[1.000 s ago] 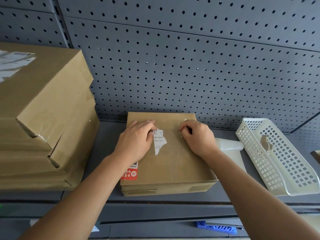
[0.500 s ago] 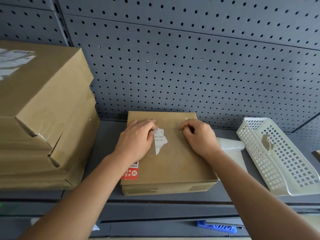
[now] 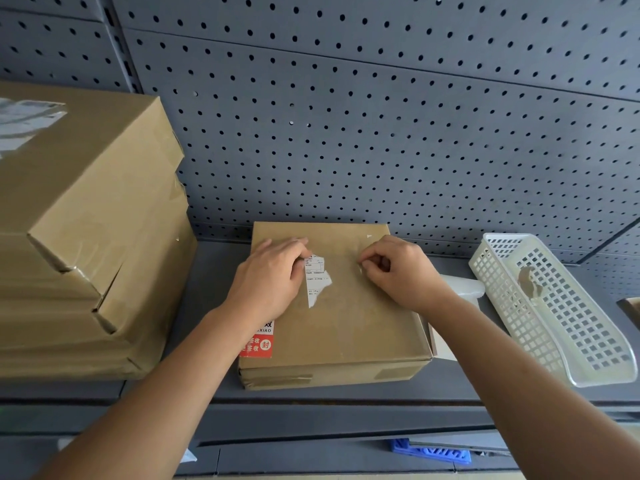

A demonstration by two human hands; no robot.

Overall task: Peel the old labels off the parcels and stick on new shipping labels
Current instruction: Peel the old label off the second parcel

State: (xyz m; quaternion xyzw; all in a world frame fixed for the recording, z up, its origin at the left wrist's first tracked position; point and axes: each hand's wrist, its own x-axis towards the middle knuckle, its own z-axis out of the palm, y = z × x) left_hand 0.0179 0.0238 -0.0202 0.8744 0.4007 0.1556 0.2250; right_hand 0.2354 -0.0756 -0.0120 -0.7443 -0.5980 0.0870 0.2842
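Left hand point(image 3: 270, 277) lies flat on parcel point(image 3: 349, 336) (beside torn label point(image 3: 317, 280)); right hand point(image 3: 403, 277) pinches scrap point(image 3: 360, 270).

I observe a flat brown cardboard parcel point(image 3: 346, 323) lying level on the grey shelf point(image 3: 450, 386). A torn white label remnant point(image 3: 317, 280) sits near the middle of its top, and a red-and-white sticker point(image 3: 258, 344) sits at the front left edge. The left hand point(image 3: 273, 275) presses flat just left of the remnant, while the right hand point(image 3: 401, 271) pinches a small pale scrap point(image 3: 360, 270) to its right. A stack of larger brown parcels point(image 3: 86, 237) stands to the left, the top one bearing a pale label point(image 3: 24, 119).
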